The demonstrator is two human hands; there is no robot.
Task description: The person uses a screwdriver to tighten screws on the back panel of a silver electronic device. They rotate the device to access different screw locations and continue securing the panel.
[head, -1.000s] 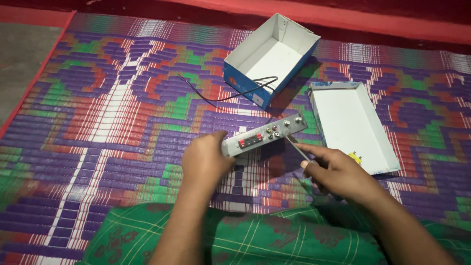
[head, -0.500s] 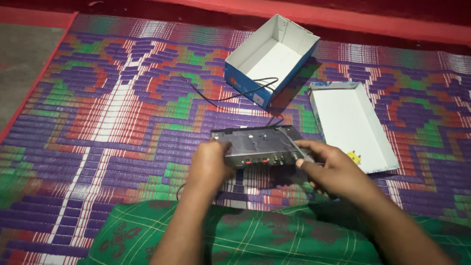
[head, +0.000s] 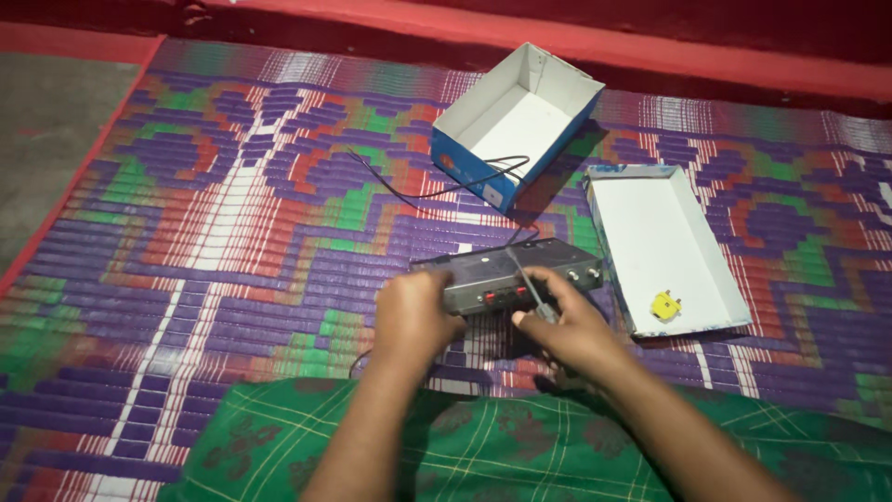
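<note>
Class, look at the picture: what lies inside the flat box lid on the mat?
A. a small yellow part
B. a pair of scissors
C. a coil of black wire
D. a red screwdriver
A: the flat box lid holds only a small yellow part near its lower edge.

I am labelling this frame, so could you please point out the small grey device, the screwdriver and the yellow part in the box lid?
grey device [head: 492,284]: head view, top panel.
screwdriver [head: 522,276]: head view, metal shaft.
yellow part [head: 664,305]: head view, its body.
</note>
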